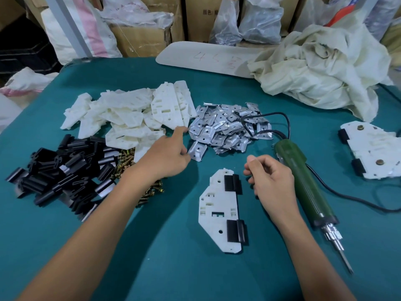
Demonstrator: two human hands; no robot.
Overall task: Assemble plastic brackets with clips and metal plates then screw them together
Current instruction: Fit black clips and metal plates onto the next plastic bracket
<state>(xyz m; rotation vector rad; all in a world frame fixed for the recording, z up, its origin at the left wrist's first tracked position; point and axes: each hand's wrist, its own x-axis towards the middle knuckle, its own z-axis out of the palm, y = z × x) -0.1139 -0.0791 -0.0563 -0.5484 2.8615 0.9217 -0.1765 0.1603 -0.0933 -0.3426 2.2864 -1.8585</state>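
A white plastic bracket point(218, 210) lies flat at the table's centre with two black clips point(232, 183) point(236, 233) fitted on its right edge. My left hand point(167, 155) reaches over the table; its index finger points at the pile of metal plates point(227, 129) and its thumb touches the left edge of one loose metal plate point(197, 151). My right hand point(271, 179) hovers just right of the bracket with fingers loosely curled, and nothing shows in it. A green electric screwdriver point(303, 183) lies right beside it, bit toward me.
Loose white brackets point(121, 114) are heaped at the back left, black clips point(58, 170) at the left, brass screws point(149, 192) under my left forearm. Finished assemblies point(373, 153) lie at the right edge. A crumpled cloth point(321, 66) and a white board point(206, 57) lie at the back.
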